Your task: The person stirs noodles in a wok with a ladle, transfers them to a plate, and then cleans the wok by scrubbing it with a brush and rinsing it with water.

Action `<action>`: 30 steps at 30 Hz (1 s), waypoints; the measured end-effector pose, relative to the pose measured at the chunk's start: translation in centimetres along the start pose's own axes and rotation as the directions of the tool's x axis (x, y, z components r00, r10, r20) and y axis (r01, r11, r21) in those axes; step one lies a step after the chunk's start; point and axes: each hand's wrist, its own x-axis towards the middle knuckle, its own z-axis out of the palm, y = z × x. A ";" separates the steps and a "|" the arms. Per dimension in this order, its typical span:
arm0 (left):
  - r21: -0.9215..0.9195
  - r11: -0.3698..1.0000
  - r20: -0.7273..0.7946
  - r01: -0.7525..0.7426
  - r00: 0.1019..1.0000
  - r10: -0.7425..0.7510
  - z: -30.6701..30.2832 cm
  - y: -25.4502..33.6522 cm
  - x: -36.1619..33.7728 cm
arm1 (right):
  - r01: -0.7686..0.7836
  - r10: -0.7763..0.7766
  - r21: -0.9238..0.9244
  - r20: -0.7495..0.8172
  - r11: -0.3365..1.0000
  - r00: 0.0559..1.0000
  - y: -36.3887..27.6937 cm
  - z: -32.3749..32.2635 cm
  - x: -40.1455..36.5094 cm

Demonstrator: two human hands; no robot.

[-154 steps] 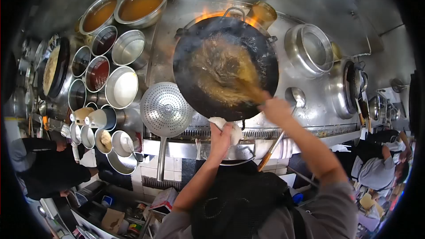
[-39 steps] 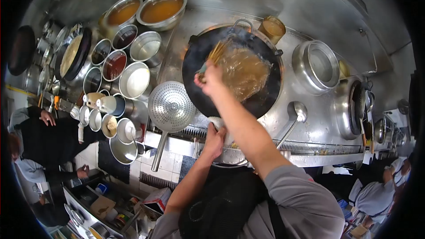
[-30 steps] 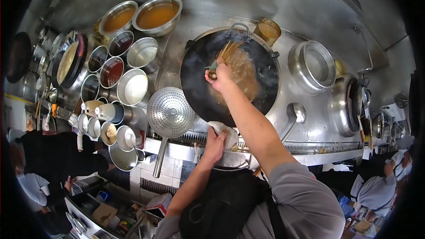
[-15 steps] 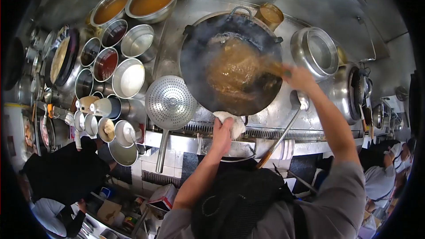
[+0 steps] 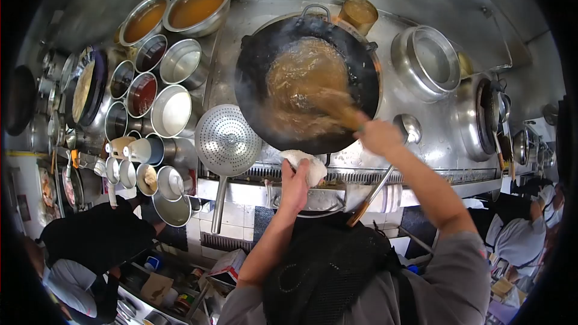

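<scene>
A large black wok (image 5: 253,66) sits on the steel range, with brown liquid (image 5: 304,72) swirling inside it and some steam above. My right hand (image 5: 382,138) is closed round a bamboo wok brush (image 5: 340,108). The brush's bristle end is in the liquid and blurred by motion. At the wok's near rim, my left hand (image 5: 295,186) is closed on a folded white cloth (image 5: 310,168). The cloth lies against the wok's near side, where a handle partly shows. Right of the wok lies a ladle (image 5: 410,127), and to the left a perforated strainer (image 5: 227,138).
Bowls of amber liquid (image 5: 197,5) and several steel pots of sauces and powders, including a red sauce (image 5: 142,95), crowd the left side. Nested steel pans (image 5: 433,57) stand right, a tin can (image 5: 359,15) behind the wok. Other people (image 5: 90,235) stand at both sides.
My right hand has swept the brush left and nearer to me through the liquid. The wok has tilted or shifted slightly, and my left hand with the cloth has moved a little left.
</scene>
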 end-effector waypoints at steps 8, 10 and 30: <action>-0.051 0.999 0.021 0.020 1.000 -0.019 -0.6 0.3 0.8 | 0.060 0.071 0.672 -0.165 0.738 0.984 -7.4 -1.8 12.7; -0.002 1.000 0.060 -0.024 0.998 0.024 -1.7 -0.9 1.7 | 0.073 0.007 0.847 -0.090 0.526 0.996 -12.4 -0.4 10.4; 0.029 1.000 0.105 0.012 0.994 -0.015 1.1 0.6 -1.5 | 0.039 -0.169 0.673 0.129 0.739 0.977 -5.0 -2.2 6.5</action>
